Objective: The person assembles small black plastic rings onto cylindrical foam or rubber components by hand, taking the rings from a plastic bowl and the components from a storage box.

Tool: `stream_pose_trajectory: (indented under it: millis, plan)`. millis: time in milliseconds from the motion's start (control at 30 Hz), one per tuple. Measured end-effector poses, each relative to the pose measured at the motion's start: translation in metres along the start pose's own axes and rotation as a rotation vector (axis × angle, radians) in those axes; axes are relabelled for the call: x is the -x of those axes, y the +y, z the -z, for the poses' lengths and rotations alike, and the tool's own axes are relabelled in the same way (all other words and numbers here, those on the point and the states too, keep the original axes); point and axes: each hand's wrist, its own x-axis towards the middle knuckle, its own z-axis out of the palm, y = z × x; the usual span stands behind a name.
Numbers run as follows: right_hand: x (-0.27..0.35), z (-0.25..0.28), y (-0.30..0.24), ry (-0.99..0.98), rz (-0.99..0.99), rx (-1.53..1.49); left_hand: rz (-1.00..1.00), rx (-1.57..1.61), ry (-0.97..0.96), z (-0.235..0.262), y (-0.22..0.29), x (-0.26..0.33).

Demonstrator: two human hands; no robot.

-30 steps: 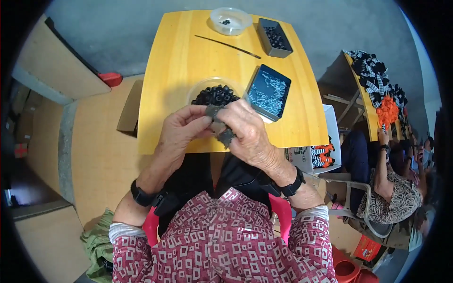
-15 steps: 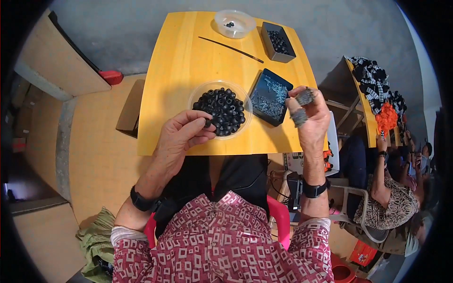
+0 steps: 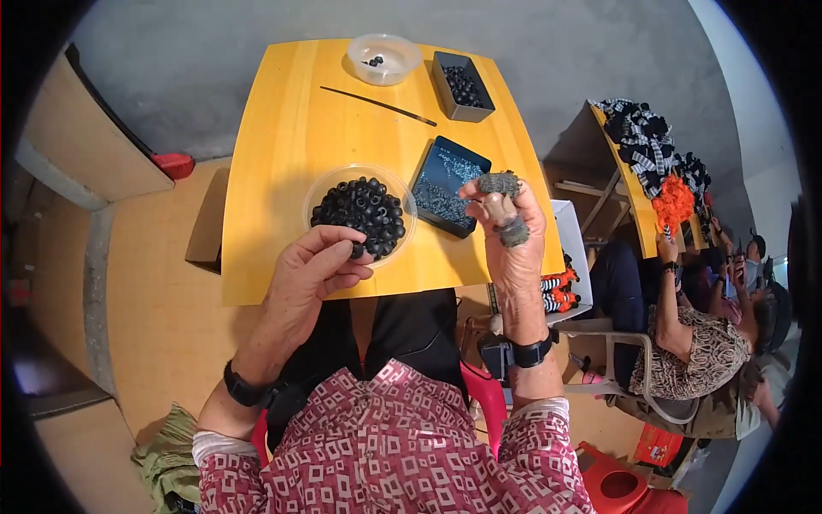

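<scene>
My left hand (image 3: 312, 270) pinches a black bead (image 3: 357, 250) between thumb and fingers at the near edge of a clear round bowl. This bowl (image 3: 310, 199) is heaped with black beads (image 3: 364, 210), several showing round holes. Beside the right edge of a dark tray (image 3: 470, 228) I raise my right hand (image 3: 518, 244), its fingers curled with thumb and fingertips close together. Grey wraps (image 3: 499, 182) cover parts of its thumb and finger. Whatever lies between those fingertips is too small to tell. Small, pale, shiny bits (image 3: 449, 190) are scattered inside the tray.
A thin dark stick (image 3: 377, 105) lies across the yellow table (image 3: 282, 128). Behind it stand a clear tub (image 3: 396, 70) with a few black beads and a grey box (image 3: 469, 112) of black pieces. To the right, a person (image 3: 698, 343) sits by another table holding something orange.
The whole view has shifted, so the table appears further left and lower. My right thumb and fingers have curled closer together. The left hand keeps its pinch on the bead.
</scene>
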Motion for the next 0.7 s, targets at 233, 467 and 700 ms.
stream_pose_trajectory:
  millis: [233, 467, 700]
  plan:
    - [0.01, -0.002, 0.005, -0.117, -0.3, -0.479, 0.009, 0.065, -0.036, 0.0, -0.006, 0.0]
    - [0.013, -0.002, 0.014, -0.118, -0.337, -0.525, 0.017, 0.091, -0.033, 0.004, -0.006, 0.004]
    - [0.019, -0.011, 0.009, -0.062, -0.283, -0.316, 0.013, 0.105, -0.051, 0.0, -0.005, 0.003]
